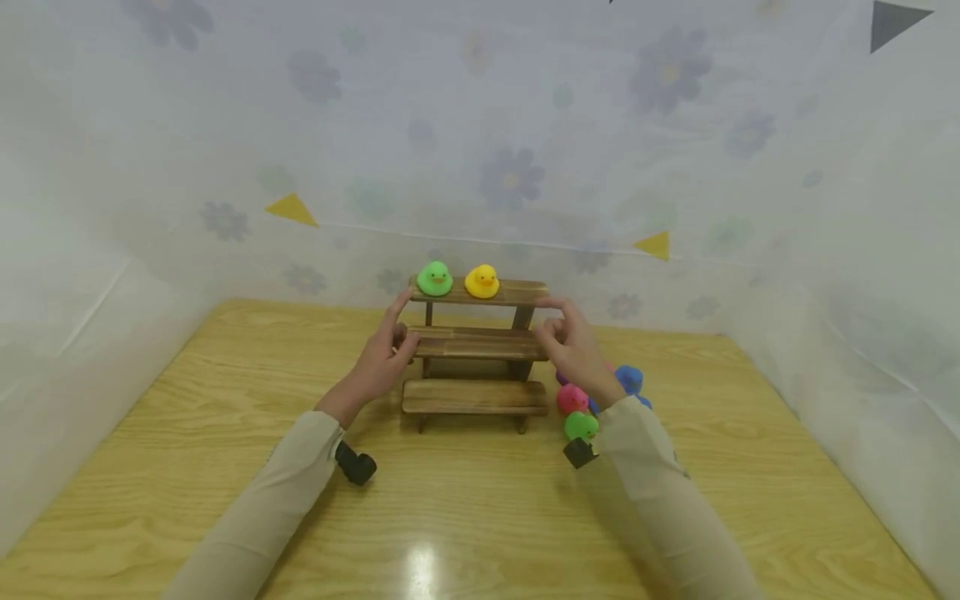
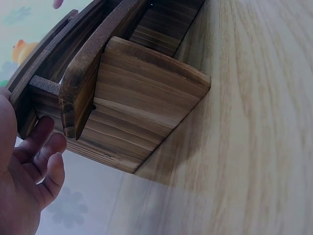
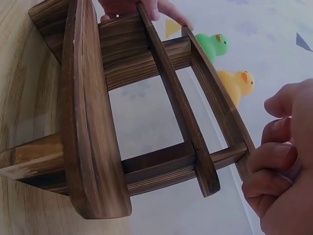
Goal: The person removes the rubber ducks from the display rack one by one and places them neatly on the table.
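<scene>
A three-tier brown wooden display stand (image 1: 476, 396) stands between my two hands. A green rubber duck (image 1: 435, 280) and a yellow rubber duck (image 1: 482, 282) sit on its top tier, left of the middle. My left hand (image 1: 378, 360) is at the stand's left side, index finger reaching to the top tier's end and thumb by the middle tier. Opposite it, my right hand (image 1: 576, 350) extends its index finger to the top tier's right end. In the right wrist view, its other fingers (image 3: 279, 152) are bent beside the stand, not wrapped round it.
Several rubber ducks lie right of the stand, among them a pink one (image 1: 573, 399), a green one (image 1: 581, 426) and a blue one (image 1: 629, 380), partly hidden by my right arm. A flowered sheet (image 1: 450, 108) hangs behind the wooden table (image 1: 465, 525).
</scene>
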Demonstrator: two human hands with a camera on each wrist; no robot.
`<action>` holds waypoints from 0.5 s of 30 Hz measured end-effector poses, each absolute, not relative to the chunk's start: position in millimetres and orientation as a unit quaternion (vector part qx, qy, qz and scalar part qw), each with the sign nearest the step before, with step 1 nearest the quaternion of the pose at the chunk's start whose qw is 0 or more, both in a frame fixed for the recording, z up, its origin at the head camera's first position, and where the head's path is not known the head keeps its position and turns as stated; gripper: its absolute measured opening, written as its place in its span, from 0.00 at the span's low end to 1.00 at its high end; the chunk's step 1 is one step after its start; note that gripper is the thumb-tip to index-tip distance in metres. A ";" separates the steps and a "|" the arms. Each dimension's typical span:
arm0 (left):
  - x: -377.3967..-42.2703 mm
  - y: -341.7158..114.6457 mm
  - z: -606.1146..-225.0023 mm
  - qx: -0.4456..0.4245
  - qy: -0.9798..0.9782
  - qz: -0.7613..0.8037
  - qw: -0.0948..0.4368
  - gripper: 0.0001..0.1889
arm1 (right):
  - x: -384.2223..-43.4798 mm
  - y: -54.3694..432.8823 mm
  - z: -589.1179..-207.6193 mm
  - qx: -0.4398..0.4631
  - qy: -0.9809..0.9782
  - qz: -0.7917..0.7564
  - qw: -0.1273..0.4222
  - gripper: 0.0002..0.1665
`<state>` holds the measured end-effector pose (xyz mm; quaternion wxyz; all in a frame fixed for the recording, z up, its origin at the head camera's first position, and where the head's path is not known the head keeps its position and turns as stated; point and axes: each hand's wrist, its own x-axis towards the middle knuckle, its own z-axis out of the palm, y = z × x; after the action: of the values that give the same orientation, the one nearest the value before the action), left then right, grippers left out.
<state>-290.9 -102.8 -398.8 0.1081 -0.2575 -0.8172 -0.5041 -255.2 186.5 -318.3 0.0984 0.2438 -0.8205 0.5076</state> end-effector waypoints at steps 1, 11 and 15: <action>-289.5 -102.2 -397.4 -0.257 -0.817 -0.504 0.109 0.33 | -255.0 185.4 -317.4 0.240 -0.822 0.507 0.100 0.21; -274.3 -101.1 -380.9 -0.263 -0.815 -0.505 0.105 0.32 | -257.9 171.2 -309.6 0.212 -0.849 0.471 0.114 0.23; -285.6 -104.4 -396.4 -0.261 -0.817 -0.502 0.112 0.33 | -270.4 167.4 -314.3 0.220 -0.845 0.472 0.119 0.25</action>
<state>-285.6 -104.4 -396.4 0.1119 -0.2608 -0.8169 -0.5021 -270.4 167.4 -314.3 0.1194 0.2200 -0.8452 0.4722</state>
